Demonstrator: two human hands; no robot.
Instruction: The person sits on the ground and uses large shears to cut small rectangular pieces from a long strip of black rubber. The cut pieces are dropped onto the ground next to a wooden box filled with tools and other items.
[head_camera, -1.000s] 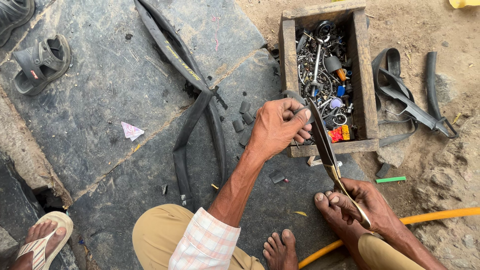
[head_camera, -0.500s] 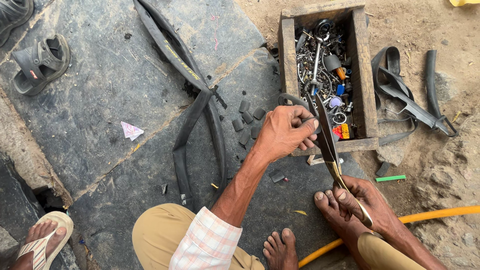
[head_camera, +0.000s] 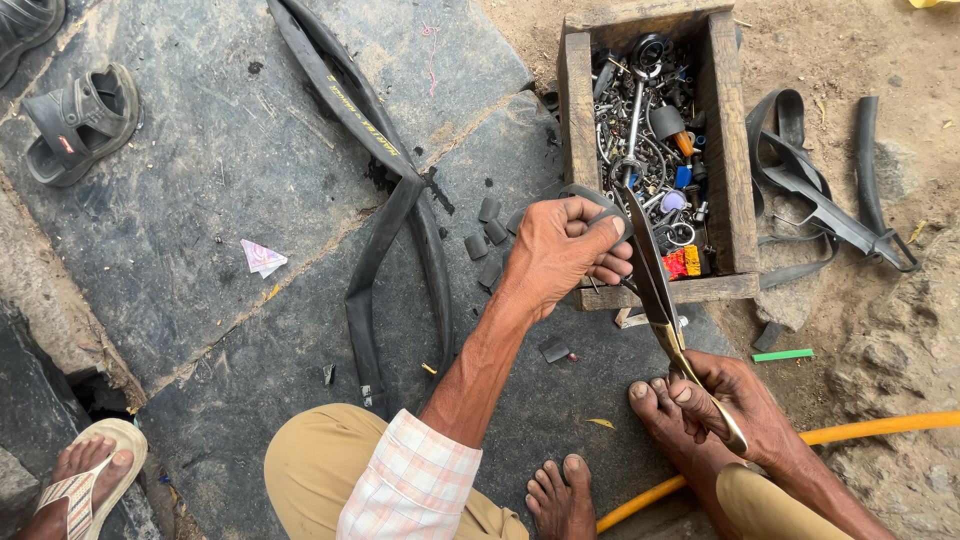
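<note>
1. Left hand (head_camera: 562, 248): fingers curled tight, pinching a small dark grey piece of rubber (head_camera: 592, 195) just in front of the wooden box of metal parts (head_camera: 577, 120)
2. Right hand (head_camera: 735, 405): fingers closed round the brass handles of long dark-bladed scissors (head_camera: 652, 290), blades reaching up to the rubber
3. Black rubber inner tube (head_camera: 385, 175): lying slack on the grey stone slab (head_camera: 200, 200), cut rubber bits (head_camera: 487, 235) beside it
</note>
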